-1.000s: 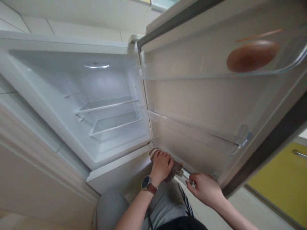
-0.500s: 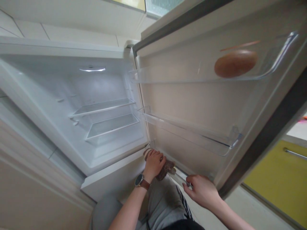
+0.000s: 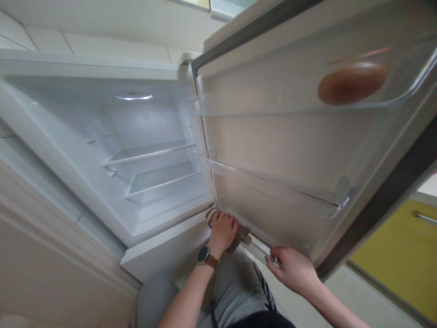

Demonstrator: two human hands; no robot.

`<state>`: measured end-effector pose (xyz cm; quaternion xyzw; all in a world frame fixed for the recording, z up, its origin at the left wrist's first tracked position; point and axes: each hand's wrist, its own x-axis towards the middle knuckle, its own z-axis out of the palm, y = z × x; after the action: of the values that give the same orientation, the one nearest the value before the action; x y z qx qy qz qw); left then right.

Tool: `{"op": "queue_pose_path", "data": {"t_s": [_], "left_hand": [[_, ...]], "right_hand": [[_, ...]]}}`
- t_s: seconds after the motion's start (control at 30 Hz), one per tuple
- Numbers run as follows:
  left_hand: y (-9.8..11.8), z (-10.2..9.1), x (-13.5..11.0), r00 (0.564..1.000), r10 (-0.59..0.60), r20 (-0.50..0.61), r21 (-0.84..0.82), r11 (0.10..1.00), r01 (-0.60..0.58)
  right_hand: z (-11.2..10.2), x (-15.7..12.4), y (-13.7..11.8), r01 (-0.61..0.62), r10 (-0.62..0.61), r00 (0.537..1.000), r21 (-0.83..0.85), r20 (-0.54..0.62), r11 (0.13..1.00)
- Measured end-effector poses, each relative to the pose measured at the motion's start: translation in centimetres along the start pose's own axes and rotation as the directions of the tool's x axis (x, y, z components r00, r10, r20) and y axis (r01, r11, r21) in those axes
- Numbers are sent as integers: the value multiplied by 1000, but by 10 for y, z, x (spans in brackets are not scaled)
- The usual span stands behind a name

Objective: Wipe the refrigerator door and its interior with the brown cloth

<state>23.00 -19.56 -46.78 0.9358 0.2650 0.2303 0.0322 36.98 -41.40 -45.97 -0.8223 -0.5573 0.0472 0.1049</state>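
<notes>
My left hand (image 3: 223, 231), with a watch on its wrist, is closed over a bunched brown cloth (image 3: 243, 234) at the foot of the open fridge door (image 3: 273, 141), close to the hinge side. The cloth lies along the lowest door rack. Farther right, the fingers of my right hand (image 3: 295, 269) are curled around the shiny rim of the lowest door rack (image 3: 260, 250). My palm hides part of that rim.
To the left is the lit fridge interior (image 3: 136, 118) with glass shelves (image 3: 164, 177). A clear middle rack (image 3: 273, 184) crosses the door. A brown oval object (image 3: 353, 83) sits in the upper rack (image 3: 246, 105). Yellow cabinets (image 3: 399, 246) stand at right.
The view has shifted slightly, so the fridge and door appear a little farther right. My left hand stays on the cloth and my right hand keeps its hold on the rack.
</notes>
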Motion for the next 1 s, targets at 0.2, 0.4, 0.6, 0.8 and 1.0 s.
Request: {"op": "queue_pose_path", "data": {"t_s": [0.2, 0.4, 0.6, 0.8, 1.0], "left_hand": [[36, -8, -16, 988, 128, 84, -127, 985, -117], [-8, -10, -44, 910, 388, 146, -208, 911, -355], [-41, 12, -47, 917, 365, 161, -59, 931, -360], [-34, -12, -25, 912, 391, 119, -263, 899, -351], [-44, -54, -1, 998, -64, 29, -342, 937, 70]], "right_hand": [[4, -2, 12, 4, -2, 997, 23, -72, 1000], [22, -7, 31, 92, -60, 945, 86, -321, 992], [28, -7, 30, 189, -153, 859, 26, -488, 982], [29, -8, 20, 286, -245, 774, -23, -584, 958], [27, -10, 13, 294, -247, 767, -19, -591, 956]]}}
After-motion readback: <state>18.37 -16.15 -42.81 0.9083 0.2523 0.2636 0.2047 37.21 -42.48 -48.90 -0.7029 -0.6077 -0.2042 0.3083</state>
